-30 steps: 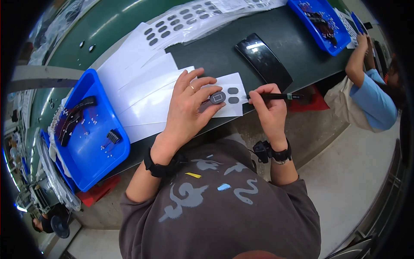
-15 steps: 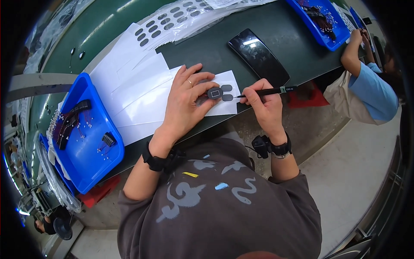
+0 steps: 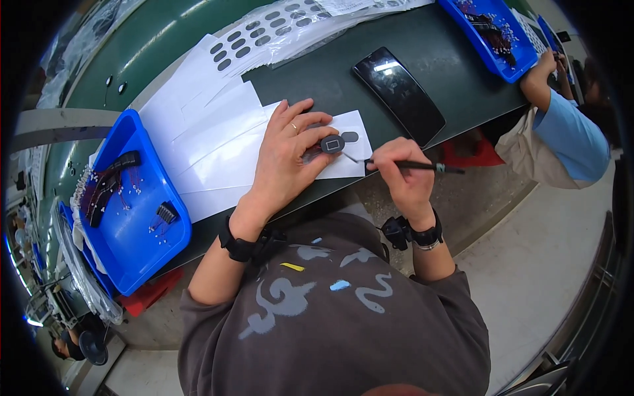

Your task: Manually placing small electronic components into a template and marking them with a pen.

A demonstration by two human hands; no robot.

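My left hand (image 3: 282, 155) pinches a small dark oval part (image 3: 332, 144) between thumb and fingers. A pale rectangle marks the part's face. Black tweezers (image 3: 422, 165) are gripped in my right hand (image 3: 408, 178), and their thin bent tip reaches to the lower edge of the oval part. Whether something small sits at the tip I cannot tell. Beneath both hands lies a white backing sheet (image 3: 353, 123) with one grey oval sticker (image 3: 350, 137) showing beside the part. My left hand hides some of the sheet.
White sheets (image 3: 218, 125) spread to the left, near sheets of grey oval stickers (image 3: 254, 33). A black phone (image 3: 399, 92) lies right of centre. Blue trays with wired parts stand at left (image 3: 132, 231) and far right (image 3: 485, 46). Another person's arm (image 3: 538, 82) is at the right.
The tweezers have swung lower, their tip now against the oval part instead of at the sheet's lower sticker. That sticker no longer shows on the sheet. My left hand has barely moved.
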